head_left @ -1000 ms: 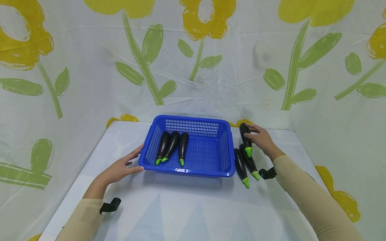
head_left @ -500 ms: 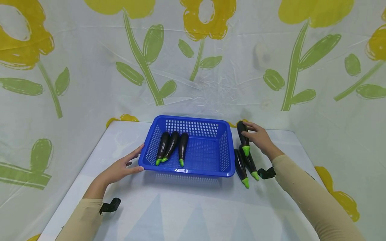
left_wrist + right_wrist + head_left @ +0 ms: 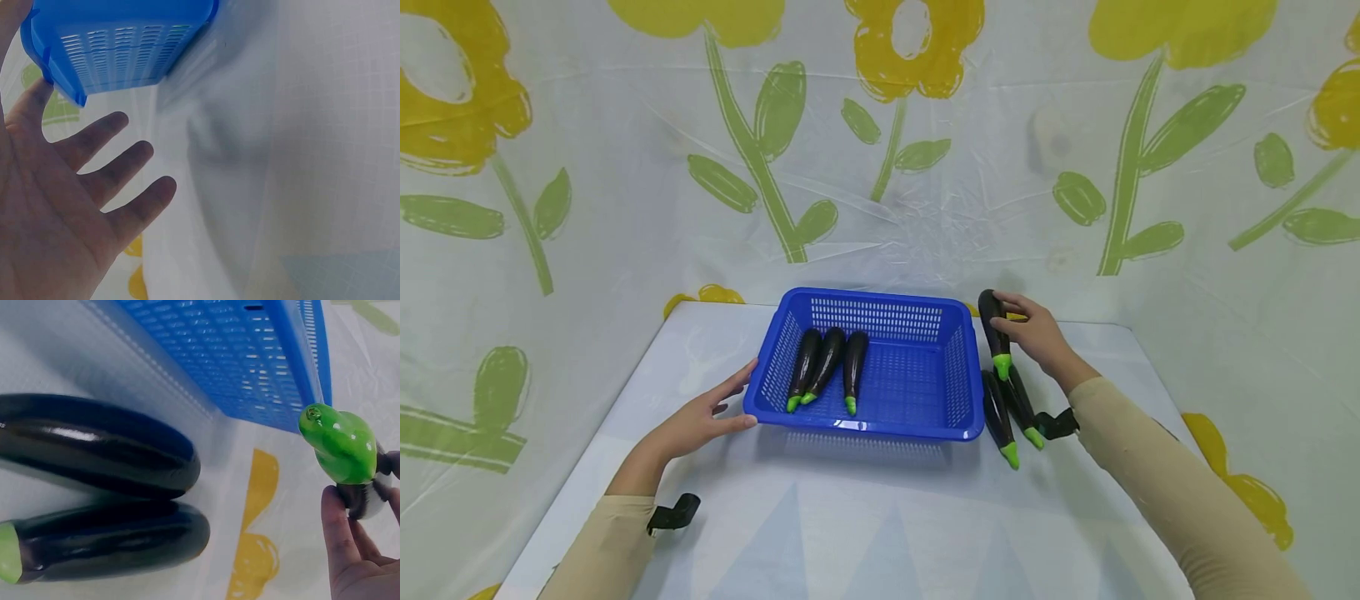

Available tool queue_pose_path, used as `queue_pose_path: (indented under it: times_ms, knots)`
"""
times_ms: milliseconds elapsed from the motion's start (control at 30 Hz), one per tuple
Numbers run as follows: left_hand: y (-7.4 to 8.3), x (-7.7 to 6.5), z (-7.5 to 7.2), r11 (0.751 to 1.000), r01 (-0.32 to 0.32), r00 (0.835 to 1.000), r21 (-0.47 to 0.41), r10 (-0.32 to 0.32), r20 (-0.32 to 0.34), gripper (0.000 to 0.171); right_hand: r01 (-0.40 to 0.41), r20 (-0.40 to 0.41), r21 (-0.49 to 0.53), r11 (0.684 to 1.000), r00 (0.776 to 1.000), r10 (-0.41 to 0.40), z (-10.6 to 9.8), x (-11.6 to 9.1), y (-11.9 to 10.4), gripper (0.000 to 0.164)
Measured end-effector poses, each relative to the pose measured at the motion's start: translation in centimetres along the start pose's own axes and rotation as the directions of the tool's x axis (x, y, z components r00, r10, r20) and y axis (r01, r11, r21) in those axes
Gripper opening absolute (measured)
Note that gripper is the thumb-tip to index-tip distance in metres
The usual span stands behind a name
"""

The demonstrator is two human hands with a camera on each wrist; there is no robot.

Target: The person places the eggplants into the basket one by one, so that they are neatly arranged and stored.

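Observation:
Between the fingers and thumb of my right hand (image 3: pixel 1036 332) is an eggplant (image 3: pixel 993 323), raised with its green stem end (image 3: pixel 345 447) downward. It hangs just off the right side of the blue basket (image 3: pixel 865 427). Below it, two more eggplants (image 3: pixel 998 417) lie side by side on the table; the right wrist view shows their dark bodies (image 3: pixel 100 442) close up. Three eggplants (image 3: pixel 827 364) rest in the left half of the basket. My left hand (image 3: pixel 694 423) touches the basket's left rim with thumb and forefinger, its other fingers spread and straight (image 3: pixel 119 178).
The white table (image 3: pixel 850 525) has pale blue triangles printed near its front. Behind it hangs a white sheet (image 3: pixel 985 233) with yellow flowers and green leaves. A black camera strap (image 3: pixel 674 512) sits at the left wrist, and another (image 3: pixel 1057 424) at the right.
My right hand has lifted the eggplant slightly and carried it left toward the basket's right rim. The left hand, the basket and the other eggplants have stayed in place.

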State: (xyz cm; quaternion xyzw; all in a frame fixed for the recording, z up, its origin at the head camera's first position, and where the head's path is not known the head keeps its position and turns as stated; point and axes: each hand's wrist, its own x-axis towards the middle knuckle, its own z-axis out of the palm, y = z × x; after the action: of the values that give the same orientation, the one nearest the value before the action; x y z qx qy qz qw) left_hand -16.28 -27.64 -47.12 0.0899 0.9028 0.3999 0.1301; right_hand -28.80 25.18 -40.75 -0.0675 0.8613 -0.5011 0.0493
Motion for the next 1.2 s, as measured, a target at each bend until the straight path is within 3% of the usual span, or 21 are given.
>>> queue_pose_path:
  times_ms: [467,1200]
  knots:
    - [0.0,0.0,0.0,1.000,0.002,1.000,-0.003,-0.002,0.003,0.094,0.029,0.012,0.039,0.999,1.000,-0.029,2.3,0.5,-1.6,0.058]
    - [-0.3,0.1,0.1,1.000,-0.010,1.000,0.009,0.010,-0.003,0.093,-0.012,0.081,0.107,0.994,0.997,0.003,6.6,0.9,-3.6,0.057]
